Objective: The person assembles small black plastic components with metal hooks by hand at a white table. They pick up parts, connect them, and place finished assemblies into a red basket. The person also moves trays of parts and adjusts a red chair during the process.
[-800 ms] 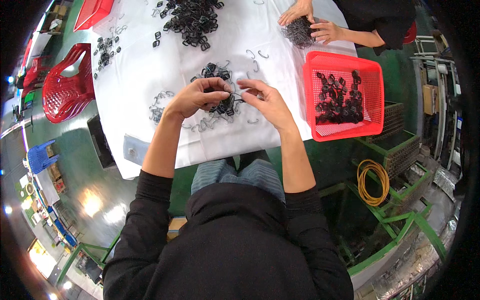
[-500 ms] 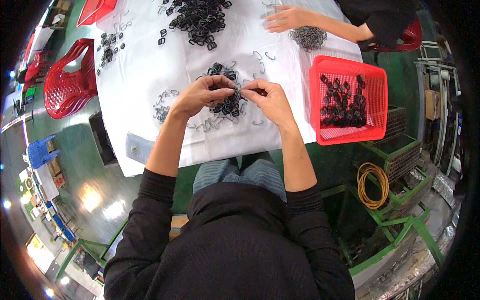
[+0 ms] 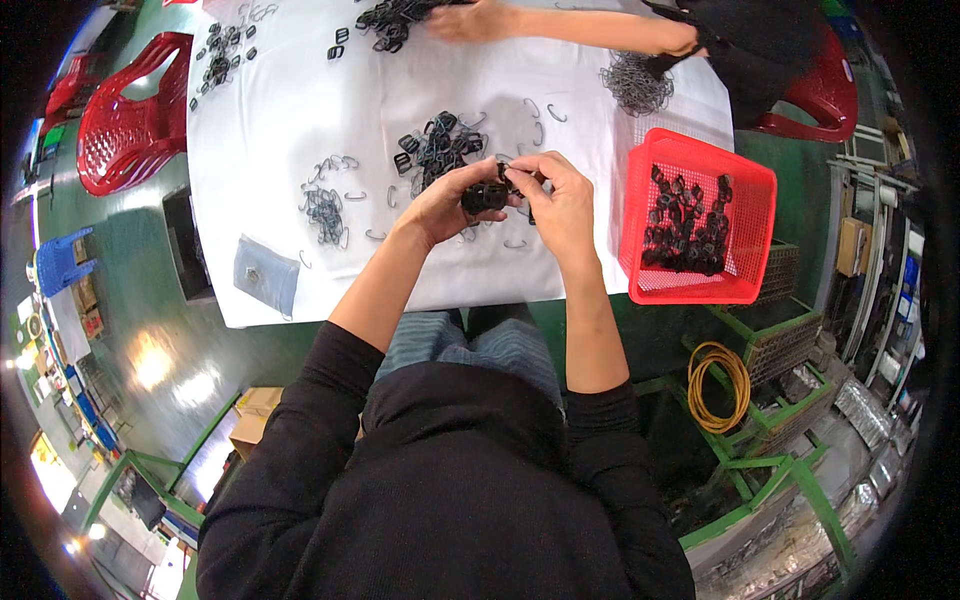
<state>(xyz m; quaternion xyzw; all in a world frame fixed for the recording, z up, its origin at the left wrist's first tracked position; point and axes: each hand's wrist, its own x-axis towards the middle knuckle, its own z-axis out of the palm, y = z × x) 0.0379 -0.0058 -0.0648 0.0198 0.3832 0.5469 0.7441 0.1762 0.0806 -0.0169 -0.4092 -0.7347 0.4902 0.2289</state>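
Close together above the near part of the white table, my two hands work on a black plastic buckle (image 3: 484, 198). My left hand (image 3: 436, 212) is closed round it, thumb on the far side. At its upper right end my right hand (image 3: 562, 205) pinches a small dark part, too small to make out. Just beyond my hands lies a loose pile of black buckles (image 3: 440, 143) mixed with bent wire pieces. To the left sits a small heap of wire hooks (image 3: 325, 212), and single hooks are scattered around.
A red plastic basket (image 3: 640, 225) with several black buckles stands on the right. A co-worker's hand (image 3: 470, 20) reaches to a larger buckle pile (image 3: 392, 22) at the far side. A wire heap (image 3: 638, 82) lies near that arm, and a clear bag (image 3: 266, 276) at the left front.
My hands have moved slightly right and nearer, and the black buckle now shows in my left hand. The co-worker's hand has gone left from beside the wire heap to the far buckle pile.
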